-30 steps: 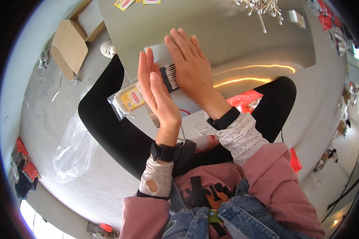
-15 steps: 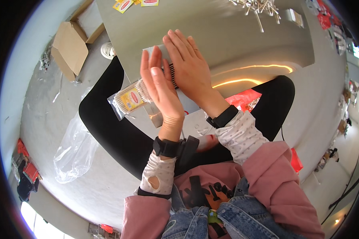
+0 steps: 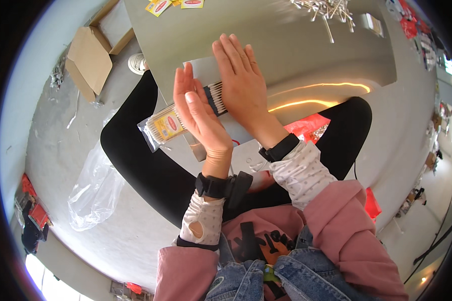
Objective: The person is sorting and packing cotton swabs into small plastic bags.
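Observation:
A row of white-tipped cotton swabs lies between my two hands, on a dark strip over a grey plate at the table's near edge. My right hand is flat with fingers stretched, its edge beside the swab tips. My left hand is tilted on its side, fingers extended and thumb raised, over the near end of the row. Left of it lies a clear pack of cotton swabs with a yellow and red label. The left palm hides where pack and row meet.
Loose cotton swabs are heaped at the far side of the shiny metal table, near a small white box. Yellow label cards lie at the far left. An open cardboard box and clear plastic bag are on the floor.
My hands have moved apart, the right slightly rightward, the left slightly downward at its fingertips. More of the swab row shows between them. The labelled pack has barely shifted.

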The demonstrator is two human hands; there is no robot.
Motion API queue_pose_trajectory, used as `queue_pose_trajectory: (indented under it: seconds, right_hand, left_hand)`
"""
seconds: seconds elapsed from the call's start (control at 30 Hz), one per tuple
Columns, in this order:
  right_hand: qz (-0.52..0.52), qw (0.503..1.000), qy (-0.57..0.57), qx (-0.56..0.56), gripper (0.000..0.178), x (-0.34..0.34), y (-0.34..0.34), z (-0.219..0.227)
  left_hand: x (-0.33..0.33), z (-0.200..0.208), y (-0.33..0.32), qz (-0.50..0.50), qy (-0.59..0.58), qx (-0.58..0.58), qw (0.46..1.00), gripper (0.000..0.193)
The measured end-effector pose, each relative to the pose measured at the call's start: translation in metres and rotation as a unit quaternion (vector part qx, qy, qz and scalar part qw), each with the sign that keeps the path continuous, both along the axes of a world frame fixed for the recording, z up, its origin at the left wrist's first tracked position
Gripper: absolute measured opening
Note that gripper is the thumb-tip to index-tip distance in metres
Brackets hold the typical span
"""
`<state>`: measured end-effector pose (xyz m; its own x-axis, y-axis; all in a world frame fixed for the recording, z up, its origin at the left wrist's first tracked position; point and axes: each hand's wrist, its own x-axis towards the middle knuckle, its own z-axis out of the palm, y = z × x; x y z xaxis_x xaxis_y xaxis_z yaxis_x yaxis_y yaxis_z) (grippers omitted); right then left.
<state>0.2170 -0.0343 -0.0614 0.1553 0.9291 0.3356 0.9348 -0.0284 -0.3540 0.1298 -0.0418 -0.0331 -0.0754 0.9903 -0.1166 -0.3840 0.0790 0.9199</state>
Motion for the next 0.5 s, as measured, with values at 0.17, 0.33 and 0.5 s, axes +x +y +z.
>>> queue_pose_trajectory:
  seconds: [0.17,0.33,0.5]
  right_hand:
    - [0.008,0.999,0.038,-0.007,0.050,-0.001,0.000,0.002]
    - [0.016,1.000,-0.008,-0.013,0.052,-0.003,0.001,0.001]
    - [0.027,0.999,-0.020,-0.013,0.054,0.008,-0.001,-0.002]
  left_hand:
    - [0.010,-0.001,-0.002,-0.016,0.007,0.010,1.000,0.055]
    - [-0.002,0.012,0.003,-0.008,-0.044,-0.039,0.998,0.054]
    - [-0.066,0.039,0.027,0.049,0.219,0.061,0.973,0.039]
